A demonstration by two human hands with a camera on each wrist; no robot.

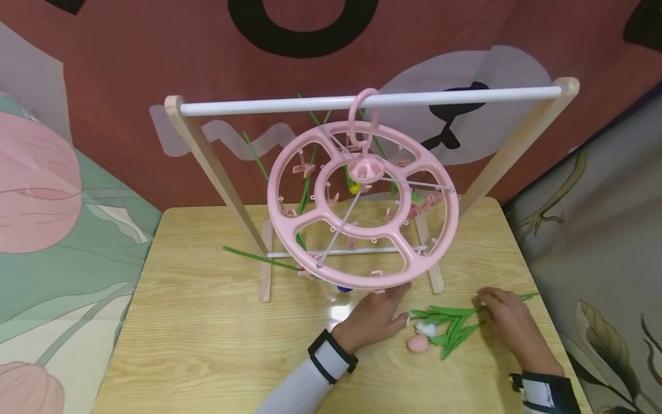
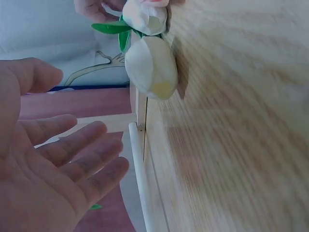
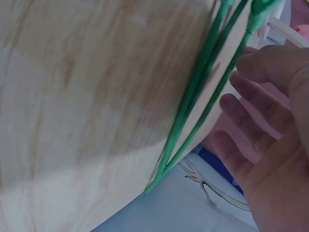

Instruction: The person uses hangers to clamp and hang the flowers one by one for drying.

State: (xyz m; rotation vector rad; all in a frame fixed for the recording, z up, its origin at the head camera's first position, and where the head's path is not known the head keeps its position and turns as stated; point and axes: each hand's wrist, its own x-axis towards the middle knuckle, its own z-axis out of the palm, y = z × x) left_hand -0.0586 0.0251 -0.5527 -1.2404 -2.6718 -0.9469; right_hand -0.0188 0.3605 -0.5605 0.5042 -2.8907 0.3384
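Artificial tulips lie at the table's right front, with a white bloom [image 1: 425, 329], a pink bloom [image 1: 418, 344] and green leaves [image 1: 455, 325]. My right hand [image 1: 509, 322] is over their stems; in the right wrist view its fingers are loosely bent beside the green stems [image 3: 203, 77], the thumb close to one. Beneath the near rim of a pink round clip hanger [image 1: 437, 261] is my left hand [image 1: 374, 319], fingers extended and holding nothing. The left wrist view shows that hand [image 2: 53, 159] spread beside a white tulip [image 2: 152, 67].
The hanger hooks over the white bar [image 1: 258, 106] of a wooden stand [image 1: 214, 167]. Small pink clips [image 1: 304, 168] hang from it, and green stems [image 1: 253, 150] stick out around it. A yellow bloom [image 1: 354, 188] and a blue one [image 1: 343, 288] show below. Fabric [image 1: 155, 52] hangs behind the table [image 1: 196, 345].
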